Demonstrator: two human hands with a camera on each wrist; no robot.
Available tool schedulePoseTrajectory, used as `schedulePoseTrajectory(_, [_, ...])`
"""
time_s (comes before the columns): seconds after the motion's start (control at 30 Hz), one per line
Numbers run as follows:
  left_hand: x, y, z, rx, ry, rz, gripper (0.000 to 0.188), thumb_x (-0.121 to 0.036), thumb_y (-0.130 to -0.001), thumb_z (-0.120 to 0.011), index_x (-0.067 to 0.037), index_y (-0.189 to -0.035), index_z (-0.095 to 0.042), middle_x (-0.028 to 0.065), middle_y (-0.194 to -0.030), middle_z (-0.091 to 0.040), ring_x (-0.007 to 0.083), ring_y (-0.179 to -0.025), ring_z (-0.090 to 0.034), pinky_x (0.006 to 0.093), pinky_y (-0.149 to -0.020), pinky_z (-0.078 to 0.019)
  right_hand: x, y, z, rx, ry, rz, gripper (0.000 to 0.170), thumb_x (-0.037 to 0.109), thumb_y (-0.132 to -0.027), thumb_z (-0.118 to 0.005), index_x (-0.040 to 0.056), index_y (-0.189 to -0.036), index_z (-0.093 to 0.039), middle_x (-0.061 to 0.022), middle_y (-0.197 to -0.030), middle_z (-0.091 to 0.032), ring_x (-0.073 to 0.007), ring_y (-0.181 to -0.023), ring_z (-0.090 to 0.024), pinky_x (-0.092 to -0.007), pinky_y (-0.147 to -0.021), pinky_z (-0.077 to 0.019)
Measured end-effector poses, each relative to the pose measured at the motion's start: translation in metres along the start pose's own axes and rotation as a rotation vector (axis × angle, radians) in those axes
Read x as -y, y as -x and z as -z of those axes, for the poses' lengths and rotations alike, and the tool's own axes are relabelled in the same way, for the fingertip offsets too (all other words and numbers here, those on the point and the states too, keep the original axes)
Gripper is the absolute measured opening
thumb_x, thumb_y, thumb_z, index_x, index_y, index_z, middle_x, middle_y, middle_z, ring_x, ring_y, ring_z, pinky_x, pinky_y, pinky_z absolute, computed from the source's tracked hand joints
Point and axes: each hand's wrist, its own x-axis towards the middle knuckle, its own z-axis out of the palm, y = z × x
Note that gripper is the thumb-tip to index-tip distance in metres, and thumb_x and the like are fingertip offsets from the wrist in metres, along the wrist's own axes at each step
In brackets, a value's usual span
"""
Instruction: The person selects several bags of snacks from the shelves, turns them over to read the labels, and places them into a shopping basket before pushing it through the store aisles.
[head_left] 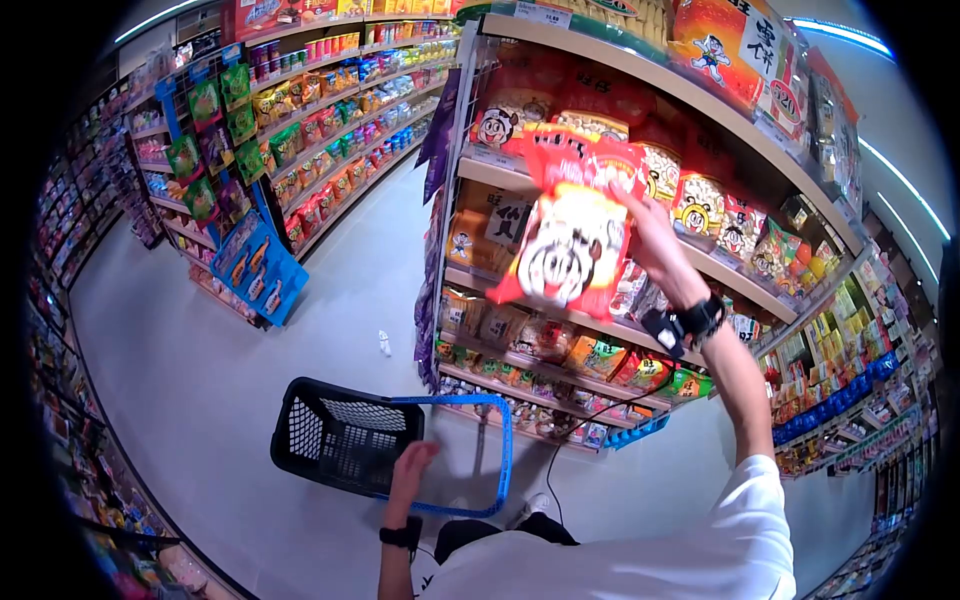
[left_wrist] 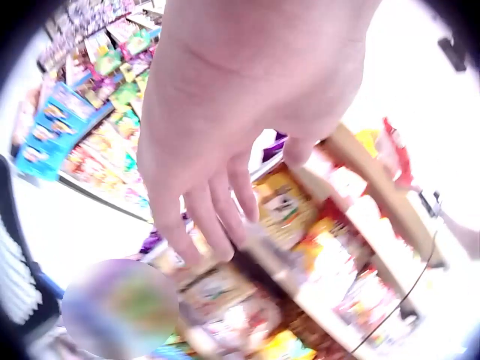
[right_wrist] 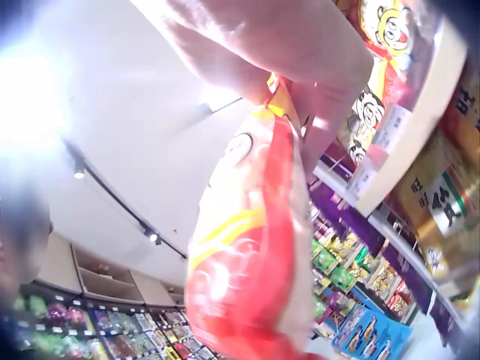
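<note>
My right hand (head_left: 652, 235) pinches the top edge of a red snack bag (head_left: 570, 240) in front of the shelf in the head view. A large cartoon face is printed on the bag's front. In the right wrist view the bag (right_wrist: 251, 255) hangs down from my fingers, its side turned to the camera. My left hand (head_left: 412, 468) is low, over the side of a dark shopping basket (head_left: 298, 440) with a raised blue handle (head_left: 506, 440). Nothing is in its fingers, which hang loose in the left wrist view.
A shelf unit (head_left: 500, 175) of snack bags stands right ahead, with similar red bags (head_left: 700, 205) on its upper level. A blue hanging display (head_left: 258, 268) juts out at the left. A small white object (head_left: 384, 343) lies on the floor. A black cable (head_left: 552, 470) runs down beside me.
</note>
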Motion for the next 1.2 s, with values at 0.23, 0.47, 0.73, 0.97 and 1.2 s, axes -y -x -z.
schedulePoseTrajectory(0.23, [-0.147, -0.058, -0.115, 0.471, 0.081, -0.163, 0.054, -0.028, -0.086, -0.066, 0.002, -0.125, -0.042, 0.0088, -0.117, -0.057, 0.0139, -0.104, -0.056, 0.0278, -0.089, -0.0461, -0.096, 0.151, -0.02, 0.065, -0.096, -0.09, 0.03, 0.025, -0.092, -0.059, -0.0001, -0.108, -0.062, -0.0047, -0.1, -0.067, -0.0053, -0.085, -0.06, -0.0212, -0.075, -0.0477])
schedulePoseTrajectory(0.47, [-0.13, -0.001, -0.147, 0.51, -0.032, 0.055, 0.038, -0.02, -0.078, -0.075, -0.001, -0.107, -0.061, 0.0059, -0.099, -0.067, 0.0106, -0.085, -0.063, 0.0255, -0.076, -0.0514, -0.092, 0.173, 0.053, 0.154, 0.009, -0.084, 0.03, 0.019, -0.094, -0.056, -0.0043, -0.112, -0.06, -0.005, -0.095, -0.068, -0.0042, -0.079, -0.061, -0.0203, -0.071, -0.0511])
schedulePoseTrajectory(0.73, [-0.118, 0.082, -0.146, 0.449, -0.387, 0.032, 0.057, -0.029, -0.07, -0.081, 0.0, -0.113, -0.059, 0.01, -0.103, -0.067, 0.0151, -0.092, -0.063, 0.0305, -0.085, -0.0494, -0.067, 0.217, 0.087, 0.528, 0.229, -0.09, 0.029, 0.019, -0.093, -0.057, -0.0006, -0.114, -0.062, -0.0025, -0.096, -0.068, -0.005, -0.085, -0.059, -0.0217, -0.076, -0.0484])
schedulePoseTrajectory(0.97, [-0.085, 0.157, -0.156, 0.377, -0.33, 0.129, 0.054, -0.029, -0.074, -0.078, 0.001, -0.114, -0.058, 0.0111, -0.105, -0.066, 0.0159, -0.095, -0.062, 0.0318, -0.085, -0.0486, -0.095, 0.284, 0.056, 0.62, 0.397, 0.067, 0.033, 0.022, -0.086, -0.067, -0.0014, -0.109, -0.062, -0.006, -0.086, -0.069, -0.004, -0.076, -0.057, -0.0222, -0.067, -0.047])
schedulePoseTrajectory(1.2, [-0.068, 0.169, -0.146, 0.636, -0.216, 0.368, 0.057, -0.033, -0.088, -0.062, -0.002, -0.131, -0.04, 0.0082, -0.111, -0.059, 0.014, -0.091, -0.056, 0.0301, -0.081, -0.0469, -0.076, 0.305, 0.068, 0.404, 0.454, 0.077, 0.027, 0.018, -0.085, -0.067, -0.0004, -0.105, -0.066, -0.0098, -0.093, -0.069, -0.0097, -0.081, -0.062, -0.0255, -0.074, -0.0486])
